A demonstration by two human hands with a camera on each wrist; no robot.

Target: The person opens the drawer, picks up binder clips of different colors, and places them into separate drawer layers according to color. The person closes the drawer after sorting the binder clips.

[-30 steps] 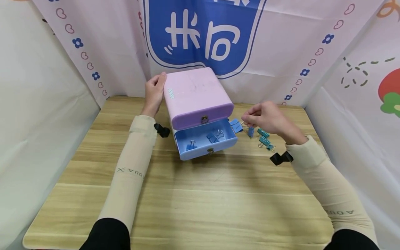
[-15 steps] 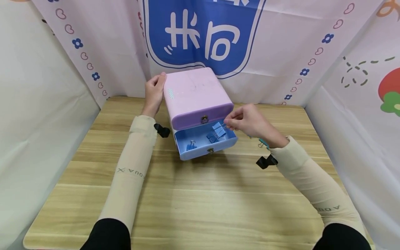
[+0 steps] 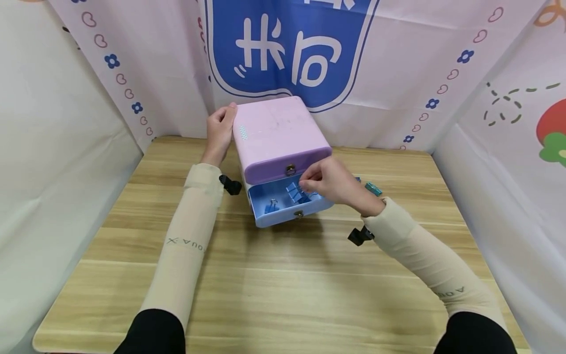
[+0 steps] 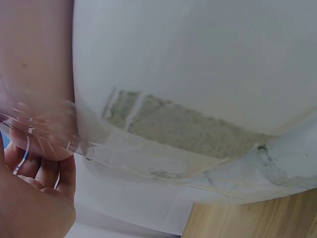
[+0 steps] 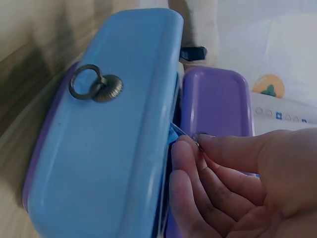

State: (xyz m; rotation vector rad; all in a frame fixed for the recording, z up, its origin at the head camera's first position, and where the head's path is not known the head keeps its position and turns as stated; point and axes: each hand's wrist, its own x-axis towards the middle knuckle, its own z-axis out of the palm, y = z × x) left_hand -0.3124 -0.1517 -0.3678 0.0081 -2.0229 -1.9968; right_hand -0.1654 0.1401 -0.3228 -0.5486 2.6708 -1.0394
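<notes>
A pink box (image 3: pixel 280 130) with small drawers stands at the back of the table, its blue drawer (image 3: pixel 278 218) pulled out below a purple one. At the box's back left corner, my left hand (image 3: pixel 219 132) grips the edge, thumb on top; the left wrist view shows its fingers curled behind the pale side. My right hand (image 3: pixel 331 182) is over the blue drawer and pinches a blue binder clip (image 3: pixel 293 191) by its wire handle. In the right wrist view the wire handle (image 5: pixel 184 132) runs from thumb and fingertip past the drawer's rim. Another blue clip (image 3: pixel 271 206) lies in the drawer's left part.
A teal binder clip (image 3: pixel 373 189) lies on the wooden table (image 3: pixel 274 285) beyond my right wrist, which hides part of that area. A metal ring pull (image 5: pixel 85 82) hangs on the blue drawer's front. Printed cloth (image 3: pixel 376 113) closes in the back and sides.
My right hand has lifted the blue binder clip from beside the box, carried it left and lowered it into the open drawer. The left hand has stayed on the box.
</notes>
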